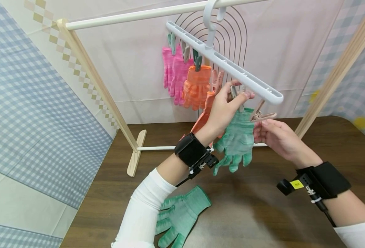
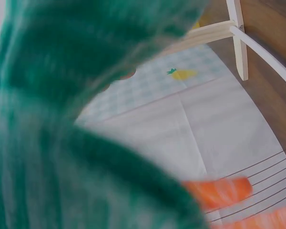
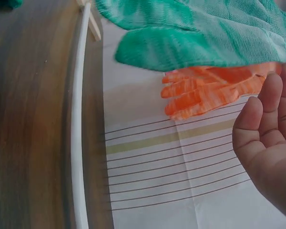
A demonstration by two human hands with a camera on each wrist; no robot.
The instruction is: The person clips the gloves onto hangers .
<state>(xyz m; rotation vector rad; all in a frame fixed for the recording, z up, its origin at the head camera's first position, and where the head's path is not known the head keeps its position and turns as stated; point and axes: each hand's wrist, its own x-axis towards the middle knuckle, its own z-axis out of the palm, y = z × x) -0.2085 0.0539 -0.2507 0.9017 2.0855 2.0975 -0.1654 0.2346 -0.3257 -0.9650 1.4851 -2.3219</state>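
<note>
A white clip hanger hangs from the wooden rail. My left hand reaches up under it and pinches a grey clip at the cuff of a green glove, which hangs fingers down. That glove fills the left wrist view. Just right of the glove, my right hand is held with relaxed fingers under a beige clip and grips nothing; its palm shows in the right wrist view. A second green glove lies on the table.
Pink gloves and orange gloves are clipped further left on the hanger. The rack's slanted post and foot stand at the left of the dark wooden table. A patterned cloth backdrop hangs behind.
</note>
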